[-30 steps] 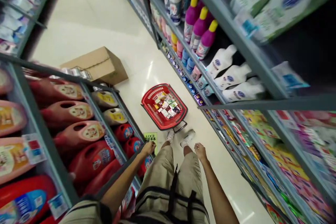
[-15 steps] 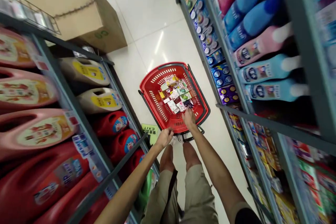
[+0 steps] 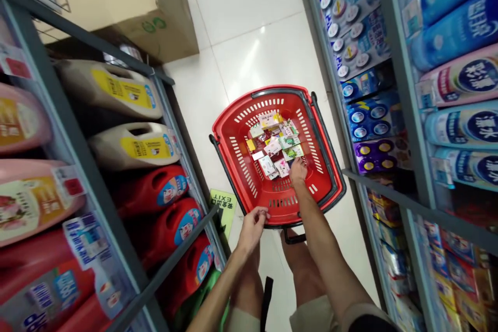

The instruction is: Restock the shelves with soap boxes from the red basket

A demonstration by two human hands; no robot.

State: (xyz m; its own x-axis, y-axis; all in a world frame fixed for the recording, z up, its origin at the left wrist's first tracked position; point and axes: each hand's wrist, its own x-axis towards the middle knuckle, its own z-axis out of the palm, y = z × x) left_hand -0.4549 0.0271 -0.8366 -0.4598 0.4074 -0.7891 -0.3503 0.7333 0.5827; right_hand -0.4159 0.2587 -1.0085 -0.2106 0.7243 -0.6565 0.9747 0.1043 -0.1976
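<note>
A red shopping basket (image 3: 237, 166) with black handles stands on the floor in front of my legs. Small packets and boxes (image 3: 274, 148), white, green, yellow and pink, lie in a loose heap on its bottom. Over the near rim, at the left corner, my left hand (image 3: 252, 225) is closed, thumb and fingers pinched at the edge. Reaching inside, my right hand (image 3: 299, 171) has its fingers curled at the right side of the heap, beside a green-and-white box (image 3: 292, 152). Something dark shows by its fingertips, too covered to name.
Shelves of large detergent jugs (image 3: 150, 148) line the left side. On the right, shelves hold blue and pink bottles (image 3: 462, 119) and packs of round tubs (image 3: 373, 119). A cardboard box (image 3: 171, 15) stands beyond the left shelf. A green exit sign (image 3: 223, 210) is on the floor.
The view has moved closer to the basket, which appears larger and further right. My right hand has shifted rightward along the heap; my left hand stays at the near rim.
</note>
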